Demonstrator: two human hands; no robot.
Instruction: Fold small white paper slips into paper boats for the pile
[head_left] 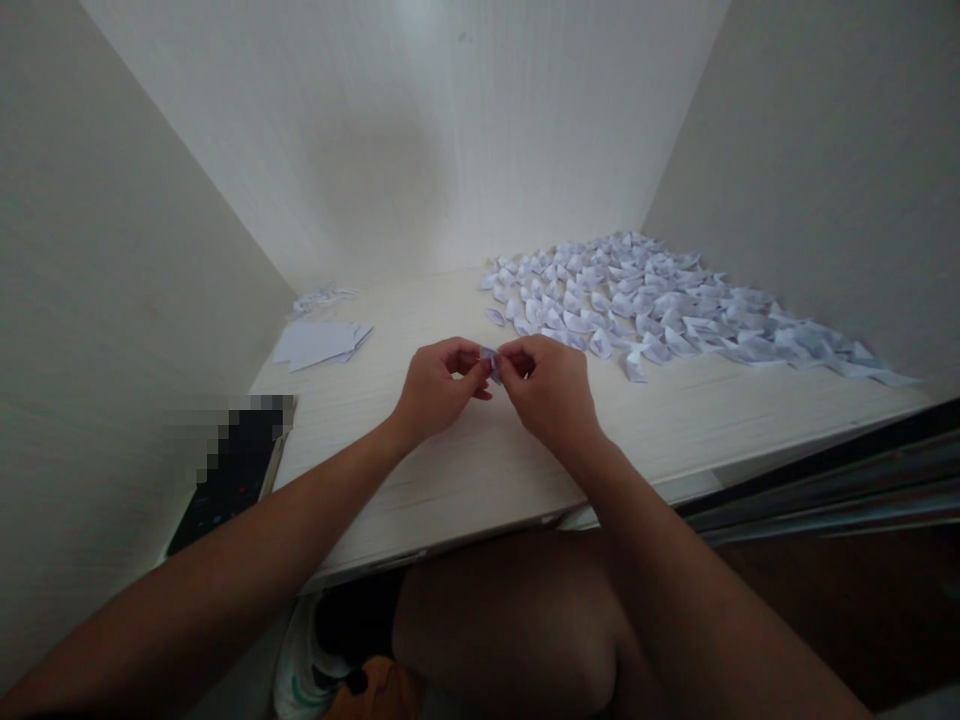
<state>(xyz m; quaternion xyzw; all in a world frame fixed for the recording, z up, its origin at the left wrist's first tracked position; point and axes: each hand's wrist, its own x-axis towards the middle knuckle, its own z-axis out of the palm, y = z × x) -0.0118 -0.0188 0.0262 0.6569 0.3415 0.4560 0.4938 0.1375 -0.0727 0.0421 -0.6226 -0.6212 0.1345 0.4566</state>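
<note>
My left hand [437, 385] and my right hand [547, 388] meet above the middle of a pale wooden desk [480, 450]. Both pinch a small folded piece of white paper [491, 362] between thumbs and fingertips. The fingers of each hand are curled closed around it. Most of the paper is hidden by the fingers.
A large spread of several small folded white paper pieces [660, 300] covers the desk's right back part. A short stack of flat paper sheets [322, 342] lies at the left, with a few paper scraps [324, 296] behind it. A dark flat object [232, 470] rests at the desk's left front corner. Walls close in on both sides.
</note>
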